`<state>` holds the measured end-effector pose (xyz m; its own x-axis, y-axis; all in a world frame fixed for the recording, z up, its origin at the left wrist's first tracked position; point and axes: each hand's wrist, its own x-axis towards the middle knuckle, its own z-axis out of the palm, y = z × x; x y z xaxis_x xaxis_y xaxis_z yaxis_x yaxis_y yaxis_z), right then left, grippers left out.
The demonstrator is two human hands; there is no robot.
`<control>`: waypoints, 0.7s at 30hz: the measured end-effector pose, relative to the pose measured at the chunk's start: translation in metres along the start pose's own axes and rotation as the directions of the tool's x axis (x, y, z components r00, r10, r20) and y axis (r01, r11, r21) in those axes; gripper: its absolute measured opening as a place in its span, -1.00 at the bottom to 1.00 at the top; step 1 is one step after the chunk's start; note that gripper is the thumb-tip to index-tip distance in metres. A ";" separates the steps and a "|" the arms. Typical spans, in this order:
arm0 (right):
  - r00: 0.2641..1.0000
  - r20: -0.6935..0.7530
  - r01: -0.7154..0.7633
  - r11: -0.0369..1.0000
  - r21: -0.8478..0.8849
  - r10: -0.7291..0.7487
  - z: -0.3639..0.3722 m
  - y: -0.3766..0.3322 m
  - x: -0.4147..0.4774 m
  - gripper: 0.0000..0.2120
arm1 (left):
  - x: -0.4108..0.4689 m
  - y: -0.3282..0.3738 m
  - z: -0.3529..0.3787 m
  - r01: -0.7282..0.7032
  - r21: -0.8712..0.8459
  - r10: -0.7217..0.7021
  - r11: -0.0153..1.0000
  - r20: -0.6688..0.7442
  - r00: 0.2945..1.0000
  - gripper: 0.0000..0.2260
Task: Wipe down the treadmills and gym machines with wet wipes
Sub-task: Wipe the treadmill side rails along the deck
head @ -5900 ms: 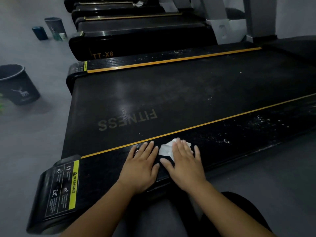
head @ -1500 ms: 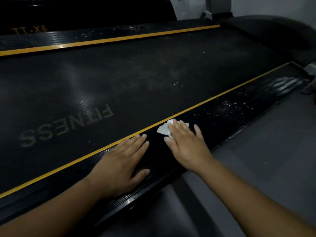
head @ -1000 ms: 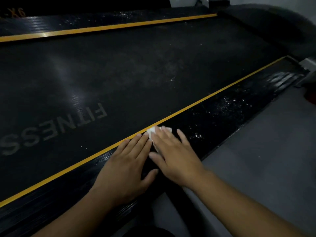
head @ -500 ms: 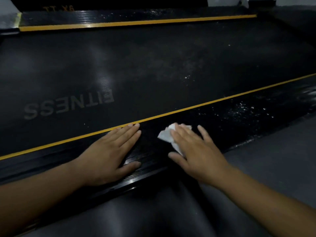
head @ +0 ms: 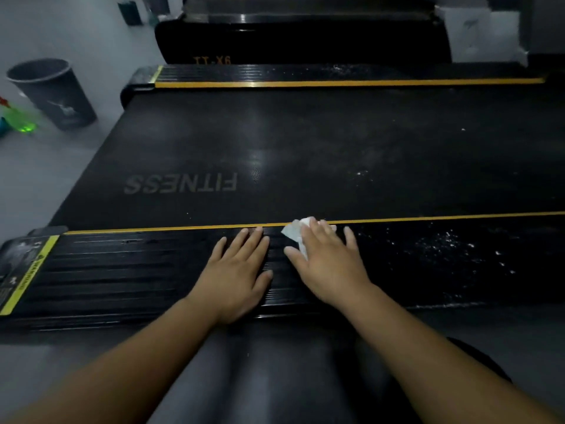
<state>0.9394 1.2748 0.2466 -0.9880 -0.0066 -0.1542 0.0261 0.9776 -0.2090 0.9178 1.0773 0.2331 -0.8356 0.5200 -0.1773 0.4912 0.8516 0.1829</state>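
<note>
Flat, straight fingers of the right hand (head: pixel 328 264) press a crumpled white wipe (head: pixel 293 234) onto the near side rail (head: pixel 122 270) of the treadmill (head: pixel 305 142); nothing is curled round it, and the palm simply lies on top. The wipe sits at the rail's far edge, touching the yellow stripe (head: pixel 153 230) that borders the belt, and shows beyond the thumb and fingertips. Just beside it, the left hand (head: pixel 237 276) rests palm-down on the ribbed rail with fingers spread and relaxed, holding nothing, its fingertips near the same stripe. White specks (head: pixel 452 243) dot the rail toward its right end, and a few lie on the belt. At the rail's left end is a black and yellow warning label (head: pixel 27 270). On the floor past the treadmill's left end stand a dark bin (head: pixel 52 93) and a blurred green bottle (head: pixel 21 122). A second treadmill (head: pixel 305 41) lies beyond the far rail.
</note>
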 end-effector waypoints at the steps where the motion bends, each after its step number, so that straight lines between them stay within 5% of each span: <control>1: 0.999 0.002 0.035 0.999 0.009 -0.035 0.003 -0.003 -0.002 -0.26 | 0.001 0.005 0.003 0.017 -0.023 -0.018 1.000 -0.014 1.000 -0.15; 5: 0.981 0.027 0.193 0.981 -0.016 -0.192 0.011 0.015 -0.049 -0.14 | 0.001 0.016 0.007 0.053 -0.021 -0.054 0.998 -0.065 0.996 -0.20; 10: 0.999 -0.016 0.030 1.000 0.000 -0.030 0.001 0.029 0.001 -0.23 | 0.000 0.014 0.015 0.051 -0.032 -0.055 0.998 -0.148 0.987 -0.31; 16: 0.989 -0.086 0.114 0.992 -0.048 -0.118 0.023 0.022 -0.045 -0.15 | 0.001 0.011 0.022 0.038 -0.031 -0.044 0.999 -0.202 0.978 -0.38; 21: 0.996 -0.054 -0.074 0.997 0.000 0.074 0.001 0.033 0.006 -0.17 | 0.002 0.012 0.023 0.046 -0.022 -0.050 0.999 -0.221 0.974 -0.37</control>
<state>0.9345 1.3068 0.2382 -0.9901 0.0772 -0.1172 0.0994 0.9753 -0.1973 0.9277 1.0900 0.2123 -0.8926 0.4498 0.0316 0.4468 0.8729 0.1962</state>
